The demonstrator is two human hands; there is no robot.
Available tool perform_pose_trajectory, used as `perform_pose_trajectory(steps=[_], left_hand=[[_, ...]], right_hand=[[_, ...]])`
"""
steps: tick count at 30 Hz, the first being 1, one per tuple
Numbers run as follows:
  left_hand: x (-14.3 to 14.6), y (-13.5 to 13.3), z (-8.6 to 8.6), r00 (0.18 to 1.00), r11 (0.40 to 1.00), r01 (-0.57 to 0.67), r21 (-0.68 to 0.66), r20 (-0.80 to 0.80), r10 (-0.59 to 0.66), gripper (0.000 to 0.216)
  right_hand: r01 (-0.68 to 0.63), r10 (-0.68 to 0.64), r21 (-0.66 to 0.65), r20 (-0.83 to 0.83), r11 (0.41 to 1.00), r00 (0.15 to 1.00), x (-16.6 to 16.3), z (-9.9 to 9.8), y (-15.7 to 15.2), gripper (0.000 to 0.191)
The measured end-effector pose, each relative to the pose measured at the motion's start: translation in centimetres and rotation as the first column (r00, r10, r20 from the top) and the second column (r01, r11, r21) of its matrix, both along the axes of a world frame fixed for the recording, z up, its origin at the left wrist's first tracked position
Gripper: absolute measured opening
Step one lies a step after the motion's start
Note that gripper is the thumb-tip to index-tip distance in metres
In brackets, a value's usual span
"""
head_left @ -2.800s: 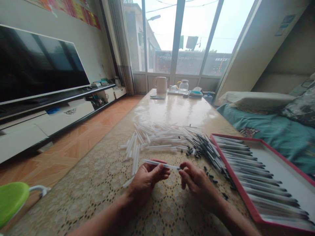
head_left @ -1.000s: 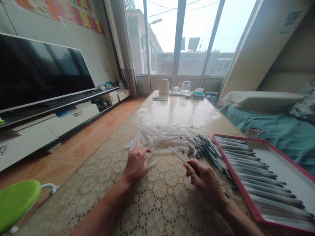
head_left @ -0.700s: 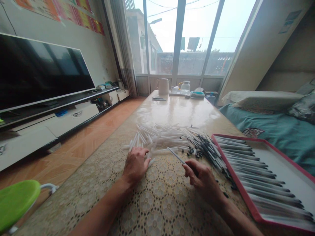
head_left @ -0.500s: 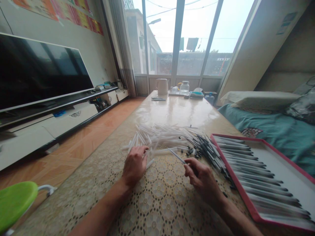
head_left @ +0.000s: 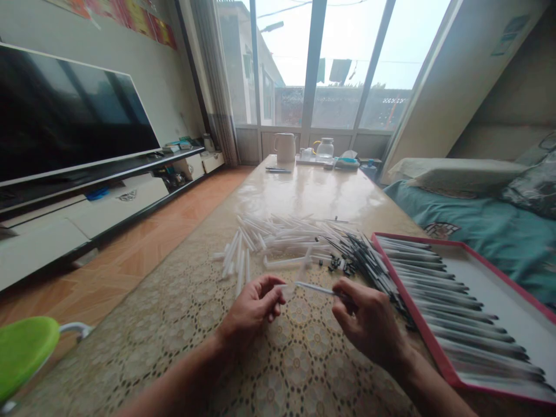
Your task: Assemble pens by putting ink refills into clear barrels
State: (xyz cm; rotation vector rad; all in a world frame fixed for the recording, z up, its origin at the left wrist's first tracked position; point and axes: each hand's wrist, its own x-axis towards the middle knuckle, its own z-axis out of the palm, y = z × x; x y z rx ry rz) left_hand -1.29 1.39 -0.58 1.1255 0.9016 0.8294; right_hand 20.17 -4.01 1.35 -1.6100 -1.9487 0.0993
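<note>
My left hand (head_left: 254, 310) is closed around a clear pen barrel (head_left: 281, 289), most of it hidden by the fingers. My right hand (head_left: 369, 321) pinches a thin pen refill (head_left: 313, 288), whose tip points left and meets the barrel's open end. Both hands hover just above the lace-covered table (head_left: 174, 324). Behind them lies a heap of clear barrels (head_left: 278, 237), with a pile of dark refills (head_left: 365, 260) to its right and small black caps (head_left: 335, 265) between.
A red-rimmed tray (head_left: 438, 353) holding rows of assembled pens sits at the right. At the table's far end stand a white kettle (head_left: 284, 146) and a glass jug (head_left: 325, 149). A green stool (head_left: 24, 350) is at lower left, a TV unit along the left wall, a bed at right.
My left hand picked a barrel off the heap and drew back toward me. My right hand swung the refill round to point left, and the two now meet in front of me.
</note>
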Motion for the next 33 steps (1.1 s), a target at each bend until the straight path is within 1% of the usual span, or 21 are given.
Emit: perform_pose_trajectory(steps=[3, 9, 14, 19, 22, 24, 26, 30, 33], left_hand=[[0.0, 0.3, -0.2, 0.999, 0.999, -0.041, -0.012, 0.007, 0.041, 0.032], [0.0, 0.4, -0.2, 0.998, 1.0, 0.007, 0.018, -0.059, -0.006, 0.04], [0.2, 0.2, 0.2, 0.994, 0.998, 0.027, 0.053, -0.103, -0.021, 0.044], [0.5, 0.0, 0.0, 0.993, 0.998, 0.024, 0.066, -0.117, -0.016, 0.043], [0.5, -0.1, -0.5, 0.992, 0.997, 0.042, 0.059, -0.118, -0.035, 0.041], [0.5, -0.1, -0.7, 0.993, 0.997, 0.064, 0.049, -0.105, -0.058, 0.039], [0.5, -0.1, -0.9, 0.996, 0.997, 0.063, 0.038, -0.061, -0.06, 0.036], [0.5, -0.2, -0.6, 0.998, 0.999, 0.047, 0.019, 0.033, -0.048, 0.031], [0.8, -0.6, -0.4, 0.998, 0.999, 0.029, 0.029, 0.046, -0.03, 0.03]], right_hand=[[-0.021, 0.021, 0.003, 0.038, 1.0, 0.999, -0.2, -0.1, -0.1, 0.008], [-0.055, 0.056, -0.006, 0.025, 0.998, 0.998, -0.3, -0.5, -0.1, 0.008], [-0.087, 0.087, 0.006, 0.024, 0.996, 0.996, -0.4, -0.3, -0.2, 0.007], [-0.161, 0.163, -0.028, 0.095, 0.987, 0.982, -0.5, -0.2, -0.1, 0.009], [-0.228, 0.23, -0.032, 0.204, 0.973, 0.951, -0.5, -0.5, 0.1, 0.014], [-0.255, 0.25, -0.02, 0.296, 0.967, 0.922, -0.6, -0.9, 0.3, 0.017], [-0.258, 0.244, -0.007, 0.348, 0.966, 0.905, -0.7, -1.1, 0.3, 0.017], [-0.247, 0.229, 0.0, 0.368, 0.969, 0.901, -1.1, -0.9, 0.1, 0.019], [-0.223, 0.216, -0.02, 0.354, 0.975, 0.91, -1.2, -0.9, -0.1, 0.022]])
